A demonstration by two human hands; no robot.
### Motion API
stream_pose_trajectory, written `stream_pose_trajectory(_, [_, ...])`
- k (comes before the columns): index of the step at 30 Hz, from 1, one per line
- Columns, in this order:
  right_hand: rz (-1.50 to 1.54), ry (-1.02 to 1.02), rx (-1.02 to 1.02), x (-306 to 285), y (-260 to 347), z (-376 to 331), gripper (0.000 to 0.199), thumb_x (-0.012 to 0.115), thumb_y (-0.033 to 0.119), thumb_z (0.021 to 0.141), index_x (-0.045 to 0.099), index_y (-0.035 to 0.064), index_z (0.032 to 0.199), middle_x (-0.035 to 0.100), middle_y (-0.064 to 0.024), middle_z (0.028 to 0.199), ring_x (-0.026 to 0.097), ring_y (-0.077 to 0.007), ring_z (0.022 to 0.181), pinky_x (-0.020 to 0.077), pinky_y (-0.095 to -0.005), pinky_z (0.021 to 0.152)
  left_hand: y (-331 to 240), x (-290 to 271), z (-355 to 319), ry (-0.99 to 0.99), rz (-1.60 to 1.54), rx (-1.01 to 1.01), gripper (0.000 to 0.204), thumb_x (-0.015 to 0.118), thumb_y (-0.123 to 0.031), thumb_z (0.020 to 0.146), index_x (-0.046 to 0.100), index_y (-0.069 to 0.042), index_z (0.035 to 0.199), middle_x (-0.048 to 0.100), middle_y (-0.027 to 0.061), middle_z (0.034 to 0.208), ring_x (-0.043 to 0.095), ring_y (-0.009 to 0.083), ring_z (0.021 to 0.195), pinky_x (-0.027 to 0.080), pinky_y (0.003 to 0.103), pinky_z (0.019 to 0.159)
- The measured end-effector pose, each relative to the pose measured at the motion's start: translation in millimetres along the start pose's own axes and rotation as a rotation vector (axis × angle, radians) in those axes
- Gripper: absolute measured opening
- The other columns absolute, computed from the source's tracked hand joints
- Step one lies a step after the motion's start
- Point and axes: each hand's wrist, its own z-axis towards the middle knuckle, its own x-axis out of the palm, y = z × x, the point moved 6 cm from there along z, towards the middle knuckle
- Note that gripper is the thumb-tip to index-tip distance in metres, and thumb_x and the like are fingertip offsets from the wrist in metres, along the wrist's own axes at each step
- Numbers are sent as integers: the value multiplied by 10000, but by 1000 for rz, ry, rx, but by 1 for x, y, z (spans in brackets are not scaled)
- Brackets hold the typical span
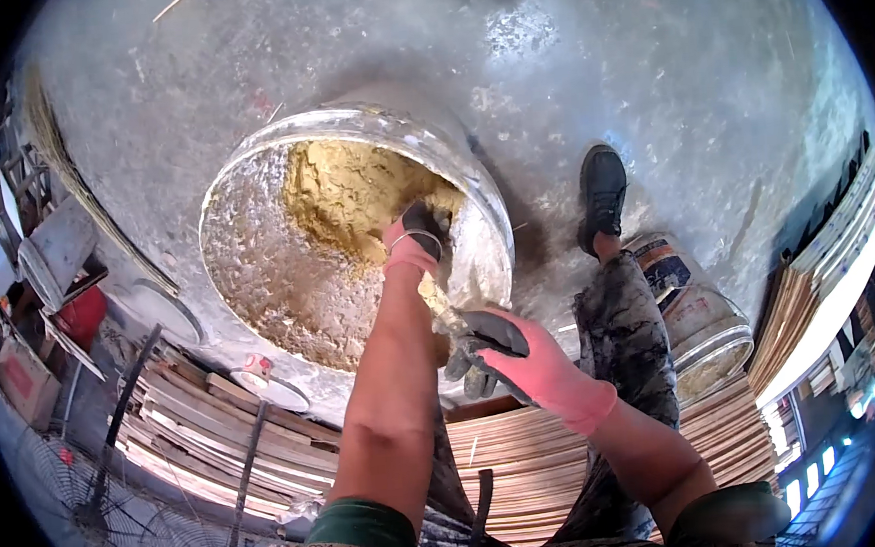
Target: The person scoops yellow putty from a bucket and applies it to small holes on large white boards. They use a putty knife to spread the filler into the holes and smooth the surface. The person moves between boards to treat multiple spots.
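A big whitish tub [348,119], its wall crusted with residue, has its mouth facing me. Thick yellow paste [342,184] fills its far side, and brown-tinted residue coats the near side. Deep inside the mouth, my left hand [417,237] is closed at the paste, in a pink glove with a dark palm; its fingers are partly hidden. From beside that wrist a paste-smeared handle [437,299] runs back over the tub's near right rim. There my right hand [533,363], in a pink and grey glove, is wrapped round its near end. The handle's far end is out of sight.
A smaller printed bucket [694,298] lies beside my leg, right of my dark shoe [603,193]. Stacked wooden strips [520,469] are under and behind me, with more wood [217,427] at left. A wire fan guard [123,533] is at lower left. Grey concrete floor [707,87] surrounds the tub.
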Motion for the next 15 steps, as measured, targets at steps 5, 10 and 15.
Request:
stream_pose_trajectory(5, [67,70,30,14,3,2,343,548,24,804,482,-9,1139,583,-33,924,501,-65,823,430,-223,745,-9,-34,23,113,-757,-52,186,463,-148,833,597,-46,914,613,76,865,568,210,793,500,334,703])
stream_pose_trajectory(10, [19,18,30,5,-3,3,331,551,30,805,492,-8,1128,579,-24,925,496,-64,816,426,-215,735,-96,-68,-8,-291,-419,272,246,503,-138,845,547,8,1038,609,130,947,608,271,804,525,374,707])
stream_pose_trajectory(15, [45,19,31,3,-5,6,332,559,34,804,491,-12,1126,578,-25,924,493,-70,823,420,-216,749,-175,-34,-91,-394,490,642,268,557,-154,794,603,3,1006,638,76,882,597,171,782,456,281,728])
